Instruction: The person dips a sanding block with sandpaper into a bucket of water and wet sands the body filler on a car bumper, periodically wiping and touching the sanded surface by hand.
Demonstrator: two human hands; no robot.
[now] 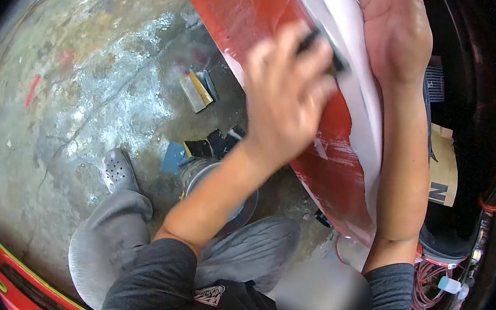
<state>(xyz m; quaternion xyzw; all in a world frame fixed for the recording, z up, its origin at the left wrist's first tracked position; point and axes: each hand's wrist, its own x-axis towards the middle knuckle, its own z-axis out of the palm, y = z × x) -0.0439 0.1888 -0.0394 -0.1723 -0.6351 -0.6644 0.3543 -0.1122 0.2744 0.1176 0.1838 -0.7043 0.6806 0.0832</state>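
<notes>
My left hand point(289, 93), blurred by motion, has its fingers round a dark block point(338, 59) against a red and white curved panel point(336, 118). The block lies where the red area meets the pale strip. My right hand point(397, 35) rests at the panel's right edge near the top, palm showing and fingers apart, their tips cut off by the frame. The panel slants from the top down to the lower right, with whitish smears on its lower red part.
On the wet concrete floor point(54, 144) lie several sanding pieces point(196, 91) and dark scraps point(200, 148) beside a bucket point(249, 205). A red part point(19, 279) is at lower left. A paper bag point(443, 166), coiled red hose point(430, 286) and small bottle point(449, 285) are at right.
</notes>
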